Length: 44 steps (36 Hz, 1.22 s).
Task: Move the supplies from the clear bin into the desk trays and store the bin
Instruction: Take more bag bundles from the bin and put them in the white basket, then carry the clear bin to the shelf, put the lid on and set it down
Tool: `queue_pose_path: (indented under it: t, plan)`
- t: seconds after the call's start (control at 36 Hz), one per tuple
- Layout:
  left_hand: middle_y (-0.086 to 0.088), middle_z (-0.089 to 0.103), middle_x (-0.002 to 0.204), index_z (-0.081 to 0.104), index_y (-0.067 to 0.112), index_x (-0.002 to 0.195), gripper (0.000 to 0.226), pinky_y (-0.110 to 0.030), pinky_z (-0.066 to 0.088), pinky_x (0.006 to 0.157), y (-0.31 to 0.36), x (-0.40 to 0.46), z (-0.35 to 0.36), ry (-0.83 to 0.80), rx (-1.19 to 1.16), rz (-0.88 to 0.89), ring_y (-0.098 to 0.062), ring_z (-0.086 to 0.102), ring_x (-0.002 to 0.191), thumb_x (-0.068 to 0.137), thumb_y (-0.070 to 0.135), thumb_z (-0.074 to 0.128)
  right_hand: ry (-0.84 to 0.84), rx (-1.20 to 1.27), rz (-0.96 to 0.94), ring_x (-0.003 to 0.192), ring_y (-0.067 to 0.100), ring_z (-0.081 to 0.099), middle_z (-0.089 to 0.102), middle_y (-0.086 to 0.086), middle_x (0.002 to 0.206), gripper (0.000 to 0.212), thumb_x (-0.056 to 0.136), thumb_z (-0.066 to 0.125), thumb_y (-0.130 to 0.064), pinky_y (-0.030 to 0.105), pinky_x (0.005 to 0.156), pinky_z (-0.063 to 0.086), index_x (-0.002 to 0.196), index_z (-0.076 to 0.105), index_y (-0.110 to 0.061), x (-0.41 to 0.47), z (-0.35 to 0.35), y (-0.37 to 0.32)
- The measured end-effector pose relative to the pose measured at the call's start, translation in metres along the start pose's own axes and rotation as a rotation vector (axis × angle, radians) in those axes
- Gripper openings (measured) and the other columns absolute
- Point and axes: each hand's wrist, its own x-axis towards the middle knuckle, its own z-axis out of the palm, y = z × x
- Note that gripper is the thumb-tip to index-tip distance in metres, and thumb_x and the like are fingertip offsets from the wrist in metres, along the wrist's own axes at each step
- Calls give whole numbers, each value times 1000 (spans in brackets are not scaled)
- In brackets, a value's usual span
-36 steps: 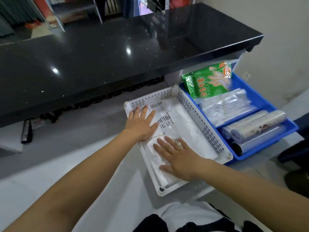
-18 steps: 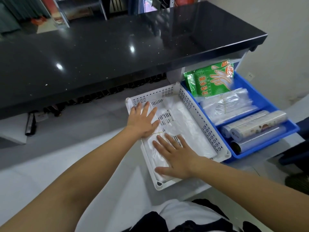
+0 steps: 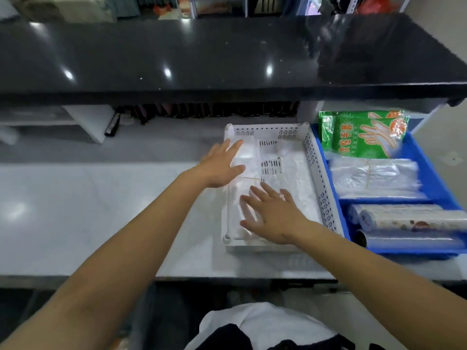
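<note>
Both hands were in the white perforated tray (image 3: 313, 162) on the grey bench (image 3: 101, 210). Compared with half a second before, the left hand (image 3: 221, 166) had lifted and drifted toward the tray's left wall, its fingers (image 3: 233, 145) spread wide and holding nothing; earlier it had pressed flat on the stack of white plastic bags (image 3: 293, 178) beside the printed barcode marks. The right hand (image 3: 274, 217) remained low over the near end of the stack, fingers splayed and gripping nothing. Motion blur around its fingertips made it uncertain whether the palm was still touching the bags or had just come off them.

The bags lay flat inside the white tray, filling most of its floor. The blue tray (image 3: 429, 173), touching the white one on its right, held a green glove packet (image 3: 364, 135) at the far end, a bundle of clear bags (image 3: 374, 176) in the middle and rolls of film (image 3: 409, 219) at the near end.

Assessment: the smoothing of the bags appeared finished and the hands were releasing. That would mean the transfer of supplies was largely complete. The clear bin was not in view, so its storage could not be confirmed and probably remained outstanding.
</note>
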Motion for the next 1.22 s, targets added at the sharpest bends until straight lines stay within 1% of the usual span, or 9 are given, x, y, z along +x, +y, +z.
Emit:
queue_pose_path:
  t: [0.11, 0.36, 0.47, 0.64, 0.81, 0.92, 1.0, 1.11, 1.22]
  plan:
    - [5, -7, 167, -1, 40, 156, 78, -47, 6, 123, -5, -80, 8, 98, -206, -169, -20, -7, 153, 98, 48, 50, 50, 29, -79, 154, 18, -8, 5, -4, 168, 71, 93, 34, -69, 55, 121, 0, 156, 19, -39, -20, -12, -8]
    - [6, -10, 167, -6, 43, 155, 88, -48, 2, 123, -2, -282, 135, 605, -227, -718, -21, -11, 152, 92, 54, 54, 138, 143, -534, 154, 19, -6, 7, -4, 168, 69, 93, 35, -61, 48, 122, 2, 156, 25, -35, -61, 37, -77]
    - [0, -13, 167, -11, 39, 154, 93, -50, 6, 122, 17, -358, 206, 550, -203, -1004, -26, -10, 153, 90, 57, 55, 41, 181, -681, 154, 19, -3, 8, -4, 167, 70, 92, 37, -61, 51, 121, 8, 156, 25, -35, -85, 99, -101]
    - [-2, -13, 166, -14, 38, 154, 95, -47, 5, 121, 47, -436, 297, 401, -377, -1290, -30, -7, 152, 88, 66, 48, -341, -80, -703, 152, 19, -14, -7, -5, 168, 76, 93, 36, -68, 53, 120, 4, 157, 7, -41, -107, 195, -107]
    - [0, -12, 167, -7, 36, 157, 96, -47, 7, 122, 35, -480, 332, 365, -592, -1389, -28, -6, 153, 88, 65, 54, -500, -185, -705, 153, 21, -12, -7, -6, 168, 76, 93, 40, -67, 54, 120, 5, 157, 7, -41, -119, 224, -125]
    - [0, 7, 167, 14, 35, 156, 91, -41, 22, 118, -11, -507, 331, 660, -937, -1342, -24, 12, 151, 86, 48, 70, -513, -149, -678, 154, 19, -8, -4, -7, 168, 74, 94, 38, -66, 54, 121, 4, 157, 11, -40, -120, 229, -146]
    - [-1, 23, 163, 24, 34, 154, 80, -40, 34, 109, -65, -527, 332, 883, -1262, -1331, -26, 30, 145, 89, 41, 70, -520, -169, -628, 154, 19, -7, -5, -7, 168, 73, 94, 38, -67, 53, 121, 4, 157, 10, -40, -124, 240, -164]
    - [-8, 32, 159, 30, 25, 152, 71, -49, 33, 114, -144, -549, 338, 977, -1596, -1386, -31, 34, 142, 92, 37, 65, -515, -207, -508, 154, 19, -7, -4, -6, 168, 74, 94, 40, -67, 53, 122, 3, 157, 10, -41, -139, 254, -187]
    - [-5, 37, 154, 38, 20, 148, 65, -50, 33, 113, -203, -566, 339, 911, -1813, -1342, -31, 35, 139, 92, 39, 63, -511, -244, -376, 154, 20, -7, -5, -5, 168, 75, 94, 39, -64, 53, 122, 4, 157, 9, -39, -154, 261, -209]
